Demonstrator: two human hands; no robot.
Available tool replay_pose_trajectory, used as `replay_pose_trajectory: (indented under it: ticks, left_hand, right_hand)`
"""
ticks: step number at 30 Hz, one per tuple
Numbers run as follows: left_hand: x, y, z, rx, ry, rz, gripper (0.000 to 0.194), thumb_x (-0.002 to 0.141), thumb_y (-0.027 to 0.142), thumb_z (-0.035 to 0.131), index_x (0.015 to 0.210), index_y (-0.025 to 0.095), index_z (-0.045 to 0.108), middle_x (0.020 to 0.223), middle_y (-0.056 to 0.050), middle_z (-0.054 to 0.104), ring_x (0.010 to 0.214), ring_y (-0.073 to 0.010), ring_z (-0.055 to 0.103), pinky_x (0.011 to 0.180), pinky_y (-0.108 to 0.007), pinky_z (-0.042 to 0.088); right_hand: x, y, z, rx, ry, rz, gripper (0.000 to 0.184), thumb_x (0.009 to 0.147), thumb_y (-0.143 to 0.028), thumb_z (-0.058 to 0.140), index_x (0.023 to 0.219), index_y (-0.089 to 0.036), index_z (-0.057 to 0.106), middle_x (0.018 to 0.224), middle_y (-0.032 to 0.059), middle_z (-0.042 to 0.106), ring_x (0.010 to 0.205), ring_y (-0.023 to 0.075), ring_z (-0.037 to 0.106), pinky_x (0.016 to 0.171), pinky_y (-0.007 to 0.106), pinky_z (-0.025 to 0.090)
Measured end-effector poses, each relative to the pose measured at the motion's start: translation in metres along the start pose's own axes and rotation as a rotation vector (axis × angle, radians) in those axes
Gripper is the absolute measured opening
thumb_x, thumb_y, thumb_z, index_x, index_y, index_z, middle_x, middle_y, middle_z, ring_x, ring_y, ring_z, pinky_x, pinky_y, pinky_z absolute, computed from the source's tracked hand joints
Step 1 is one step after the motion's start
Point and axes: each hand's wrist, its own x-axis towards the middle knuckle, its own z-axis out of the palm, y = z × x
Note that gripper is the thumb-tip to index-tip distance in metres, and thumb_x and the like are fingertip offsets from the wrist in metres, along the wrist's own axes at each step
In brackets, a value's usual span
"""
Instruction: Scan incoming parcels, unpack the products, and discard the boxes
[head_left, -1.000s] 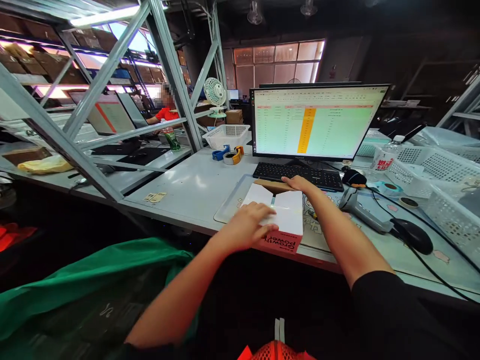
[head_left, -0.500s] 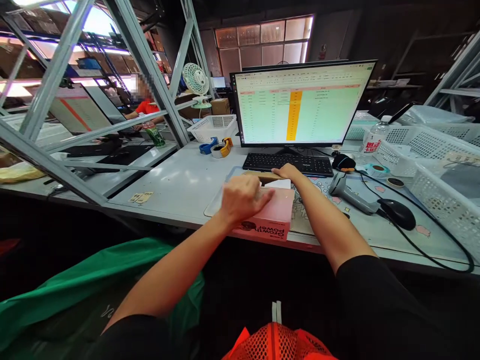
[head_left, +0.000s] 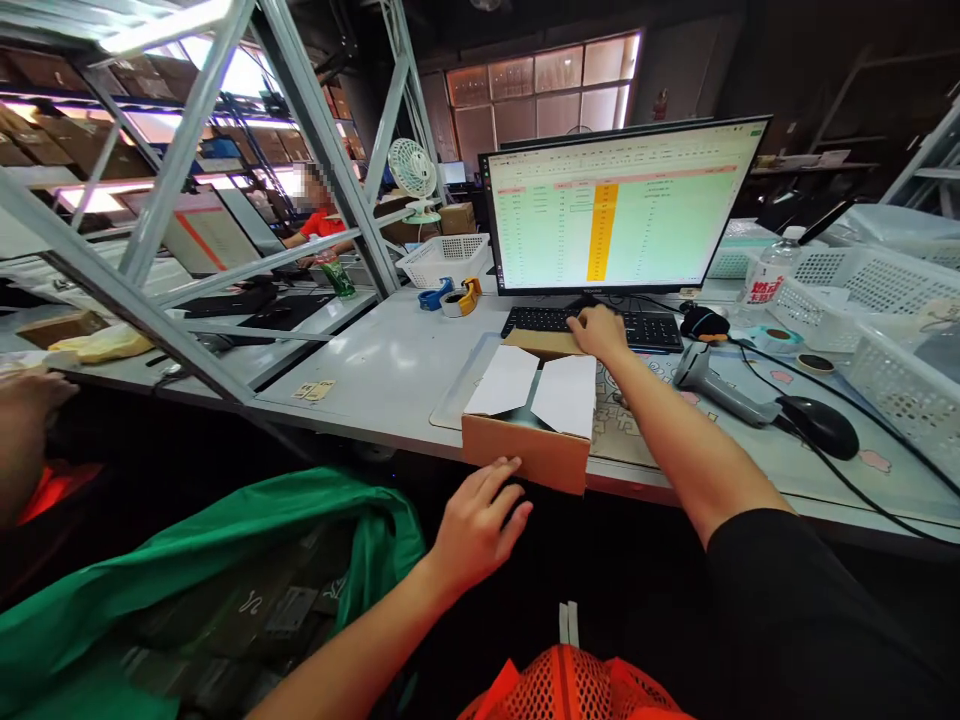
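A cardboard box [head_left: 525,462] stands at the desk's front edge, its brown front panel facing me. Two white flaps [head_left: 568,392] lie folded inward across its top with a narrow dark gap between them, and a brown flap [head_left: 541,343] sticks out at the far side. Below the front panel is my left hand [head_left: 480,525], open, fingers apart, fingertips at the cardboard. My right hand [head_left: 600,332] reaches past the box's far right corner, over the near edge of the keyboard [head_left: 652,330]. Its fingers are spread and hold nothing visible.
Behind the keyboard is a monitor [head_left: 626,215]. A barcode scanner [head_left: 724,388], a mouse [head_left: 817,427], a bottle [head_left: 772,270] and white baskets [head_left: 907,360] occupy the right. Tape dispensers [head_left: 459,297] sit left. A green sack [head_left: 247,530] of packages is below. Another person [head_left: 319,220] sits beyond the frame.
My left hand has come off the box's top, down and toward me. The pink printed side no longer shows; brown cardboard and both white flaps do. My right hand has shifted slightly toward the keyboard.
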Motion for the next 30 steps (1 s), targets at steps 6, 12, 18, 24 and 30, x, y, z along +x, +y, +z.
replay_pose_trajectory:
  ticks: [6,12,18,24,30]
  left_hand:
    - [0.108,-0.031,-0.062,-0.181,-0.353,0.0,0.032,0.11,0.037,0.05,0.102,0.023,0.078,0.095,-0.006,0.081,0.088,-0.0222,0.076,0.079,-0.033,0.056]
    - [0.161,-0.042,-0.029,-0.22,-0.602,0.108,0.026,0.102,0.029,0.059,0.087,0.027,0.08,0.086,-0.002,0.081,0.073,-0.0209,0.072,0.072,-0.032,0.048]
    - [0.142,-0.051,-0.041,0.064,-0.419,0.198,0.018,0.097,0.019,0.058,0.092,0.025,0.074,0.104,-0.006,0.081,0.101,-0.0253,0.075,0.106,-0.041,0.044]
    - [0.127,-0.143,-0.064,0.239,-0.419,-0.047,0.058,0.085,0.0,0.048,0.127,0.03,0.075,0.152,-0.006,0.068,0.134,-0.0285,0.064,0.105,-0.042,0.044]
    - [0.111,-0.186,-0.018,0.034,-0.237,-0.109,0.034,0.092,0.022,0.059,0.122,0.024,0.075,0.132,-0.012,0.073,0.125,-0.0291,0.065,0.111,-0.043,0.049]
  right_hand:
    - [-0.069,-0.03,-0.026,0.136,-0.086,-0.545,0.053,0.109,-0.048,0.044,0.082,-0.015,0.077,0.082,0.0091,0.073,0.081,0.0211,0.063,0.08,0.032,0.045]
    - [-0.112,-0.037,-0.018,0.179,-0.305,-0.786,0.03,0.1,-0.027,0.054,0.083,-0.019,0.078,0.096,0.0073,0.079,0.088,0.0206,0.067,0.086,0.033,0.048]
    - [-0.126,-0.012,-0.047,0.29,0.04,-0.828,0.027,0.097,-0.023,0.054,0.107,-0.023,0.079,0.115,0.0109,0.076,0.114,0.0283,0.067,0.105,0.048,0.05]
    - [-0.171,0.051,-0.078,0.257,0.246,-0.71,0.041,0.096,-0.018,0.054,0.13,-0.031,0.073,0.129,0.0103,0.069,0.128,0.029,0.063,0.111,0.05,0.052]
    - [-0.203,0.077,-0.061,0.211,0.347,-0.545,0.014,0.095,-0.032,0.061,0.098,-0.031,0.075,0.121,0.0087,0.078,0.122,0.0337,0.07,0.117,0.06,0.048]
